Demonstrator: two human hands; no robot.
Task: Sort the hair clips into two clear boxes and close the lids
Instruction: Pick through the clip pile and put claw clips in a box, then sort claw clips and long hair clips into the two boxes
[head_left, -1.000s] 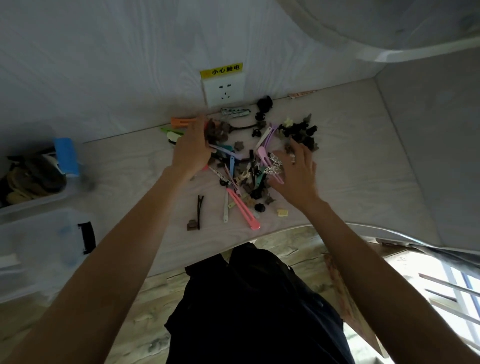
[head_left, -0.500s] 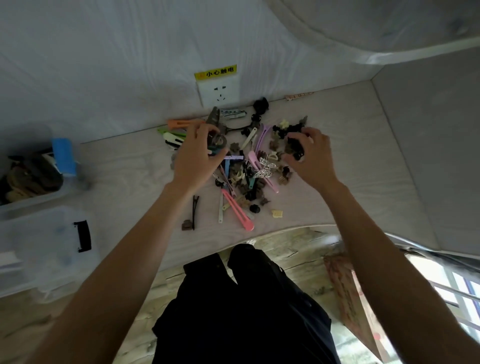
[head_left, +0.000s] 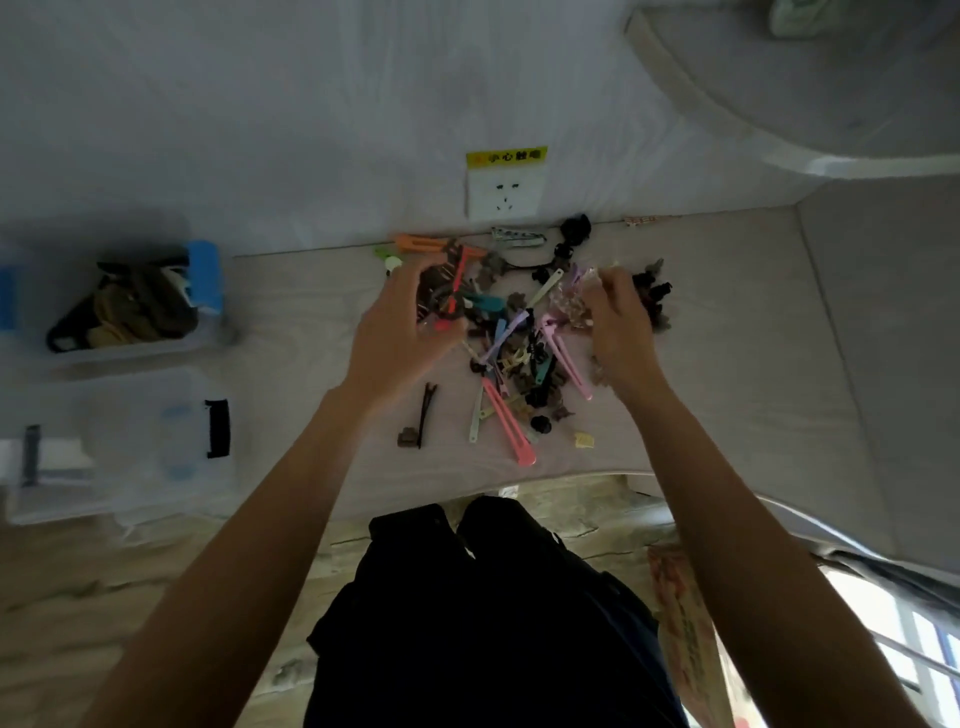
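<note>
A heap of hair clips (head_left: 519, 353) in many colours lies on the pale table, just below a wall socket. My left hand (head_left: 402, 332) hovers at the heap's left edge, its fingers curled around a bunch of brown and red clips (head_left: 447, 291). My right hand (head_left: 621, 322) is at the heap's right side and pinches a pale translucent clip (head_left: 574, 296). At the far left stands a clear box (head_left: 130, 312) with blue latches, holding dark and tan clips. Nearer me lies a second clear box (head_left: 124, 441) with a black latch.
A long pink clip (head_left: 506, 421), a black slide clip (head_left: 426, 413) and a small yellow piece (head_left: 584, 440) lie loose by the table's front edge. Black claw clips (head_left: 654, 293) sit beyond my right hand. My dark trousers (head_left: 483, 613) are below the table edge.
My left hand has drawn back slightly with the bunch of clips. My right hand has shifted from the black clips toward the heap's middle and picked up the pale clip.
</note>
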